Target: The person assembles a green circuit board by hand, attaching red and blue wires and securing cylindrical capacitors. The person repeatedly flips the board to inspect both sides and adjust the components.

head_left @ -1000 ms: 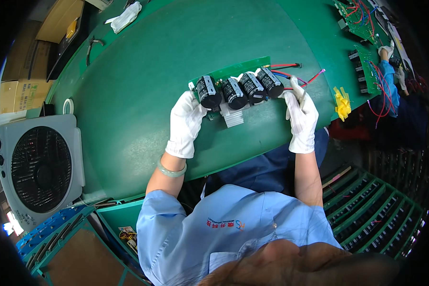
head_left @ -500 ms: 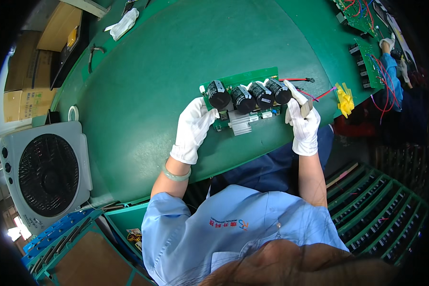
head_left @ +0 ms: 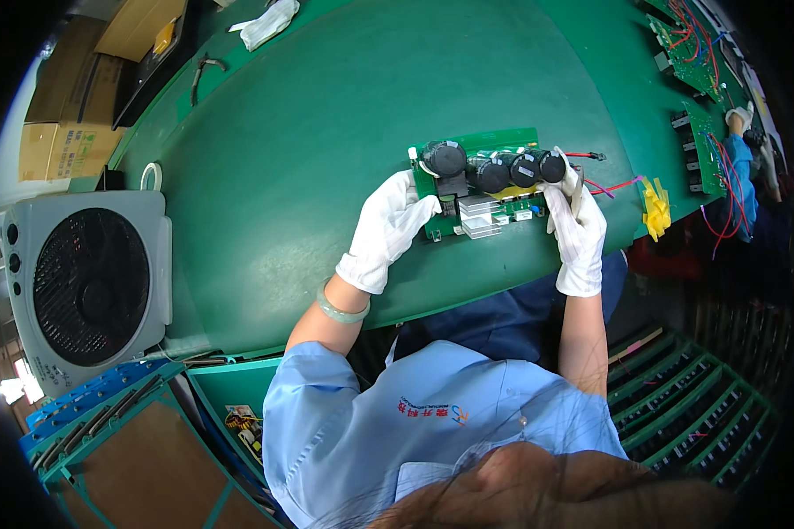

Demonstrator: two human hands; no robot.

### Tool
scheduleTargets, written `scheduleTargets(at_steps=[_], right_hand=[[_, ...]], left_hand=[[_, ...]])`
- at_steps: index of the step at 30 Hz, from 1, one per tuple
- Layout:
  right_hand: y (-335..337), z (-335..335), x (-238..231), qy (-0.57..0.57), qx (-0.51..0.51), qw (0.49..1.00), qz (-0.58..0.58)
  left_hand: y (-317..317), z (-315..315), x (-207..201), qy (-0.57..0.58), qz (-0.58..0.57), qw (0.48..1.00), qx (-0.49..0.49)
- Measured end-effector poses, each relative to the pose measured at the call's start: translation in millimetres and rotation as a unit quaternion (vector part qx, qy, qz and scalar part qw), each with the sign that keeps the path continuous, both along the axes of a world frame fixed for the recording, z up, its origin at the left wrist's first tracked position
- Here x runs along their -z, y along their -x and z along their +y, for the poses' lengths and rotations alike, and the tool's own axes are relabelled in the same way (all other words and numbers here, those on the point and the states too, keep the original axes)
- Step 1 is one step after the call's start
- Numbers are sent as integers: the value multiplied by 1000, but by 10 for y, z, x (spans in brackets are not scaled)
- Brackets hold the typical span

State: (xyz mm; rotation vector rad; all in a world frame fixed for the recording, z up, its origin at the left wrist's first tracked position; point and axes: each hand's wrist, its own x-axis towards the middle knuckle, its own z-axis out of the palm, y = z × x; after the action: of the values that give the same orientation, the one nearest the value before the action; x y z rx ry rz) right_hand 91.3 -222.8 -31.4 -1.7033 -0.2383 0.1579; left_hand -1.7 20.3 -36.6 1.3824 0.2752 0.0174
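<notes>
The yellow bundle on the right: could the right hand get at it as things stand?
Likely yes: the yellow bundle lies right of the right hand, with green tabletop between and only a red wire nearby, though that hand is occupied at the right end of the circuit board.

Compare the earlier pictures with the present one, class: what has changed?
The circuit board has tipped, so its black capacitors show more of their round ends and more of the board shows beside the silver heat sink. It has also shifted slightly right, toward the yellow strips. The left hand and right hand moved along with it; no clear grasp or release shows. The fan stayed put.
</notes>
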Motion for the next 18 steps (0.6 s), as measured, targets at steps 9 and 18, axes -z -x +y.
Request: scheduleTargets(at_steps=[9, 18], right_hand=[[23, -51, 42, 5, 9, 1000, 1], [90, -67, 28, -16, 1, 1000, -17]], left_hand=[[-3, 4, 36, 10, -4, 1000, 19], [-71, -74, -172, -16, 34, 999, 3]])
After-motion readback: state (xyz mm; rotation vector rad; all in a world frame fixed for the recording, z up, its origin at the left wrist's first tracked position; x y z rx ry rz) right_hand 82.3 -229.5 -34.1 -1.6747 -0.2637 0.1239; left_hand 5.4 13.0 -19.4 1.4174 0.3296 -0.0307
